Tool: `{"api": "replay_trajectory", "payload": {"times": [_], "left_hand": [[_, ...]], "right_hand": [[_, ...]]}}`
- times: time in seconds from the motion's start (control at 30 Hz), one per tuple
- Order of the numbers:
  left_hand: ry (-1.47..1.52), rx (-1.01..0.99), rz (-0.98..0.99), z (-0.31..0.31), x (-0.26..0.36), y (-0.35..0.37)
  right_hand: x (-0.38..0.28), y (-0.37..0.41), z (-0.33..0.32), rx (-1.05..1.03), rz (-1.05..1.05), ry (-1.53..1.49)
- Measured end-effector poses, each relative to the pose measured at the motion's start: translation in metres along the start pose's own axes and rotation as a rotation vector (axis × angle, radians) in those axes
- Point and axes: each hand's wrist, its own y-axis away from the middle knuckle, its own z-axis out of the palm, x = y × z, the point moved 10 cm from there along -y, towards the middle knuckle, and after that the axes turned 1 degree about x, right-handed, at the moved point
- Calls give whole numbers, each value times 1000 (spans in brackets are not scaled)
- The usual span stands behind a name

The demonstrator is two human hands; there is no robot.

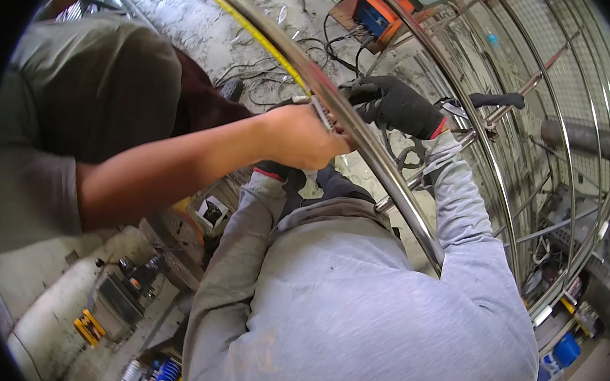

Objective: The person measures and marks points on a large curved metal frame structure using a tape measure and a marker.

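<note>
A long polished steel tube (380,164) runs slantwise across the view in front of my body. My right hand (401,106), in a black glove with a red cuff, is closed at the tube's right side, its fingertips partly hidden by the tube. My left hand (283,172), gloved alike, is mostly covered by a co-worker's bare hand (302,136), so its fingers do not show. That co-worker's hand is at the tube, by the end of a yellow tape measure (250,30) stretched along it.
Curved steel bars (496,160) form a frame on the right. An orange and blue machine (378,14) stands at the back with cables (325,47) on the dusty floor. The co-worker's body (104,86) is close on the left. Tools (122,294) lie at lower left.
</note>
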Motion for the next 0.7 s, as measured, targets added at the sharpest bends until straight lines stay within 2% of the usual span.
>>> {"api": "replay_trajectory", "payload": {"times": [0.03, 0.13, 0.17, 0.23, 0.3, 0.4, 0.47, 0.53, 0.6, 0.63, 0.7], "left_hand": [[0, 13, 25, -5, -7, -3], [-1094, 122, 313, -11, -19, -6], [-916, 214, 377, -25, -22, -5], [394, 27, -38, -24, -40, -8], [250, -86, 53, -15, -26, -6], [447, -71, -136, -10, -34, -4], [599, 13, -172, -13, -44, -7], [659, 22, -186, -14, -50, -8], [443, -57, -74, -10, -41, -12], [452, -61, -70, -10, -40, -12], [745, -73, -193, -9, -56, -16]], "right_hand": [[-2, 3, 2, -7, 24, 1], [6, 5, 5, 27, 18, -94], [9, 6, 4, 43, 45, -101], [19, 4, 3, 48, 44, -162], [19, 1, 3, 41, -80, -179], [24, -1, 2, 74, -143, -190], [19, -1, -1, 94, -253, -67], [22, -2, 0, 96, -260, -106], [22, -2, 2, 90, -269, -139], [22, -2, 1, 103, -277, -136], [20, -2, 2, 115, -286, -139]]}}
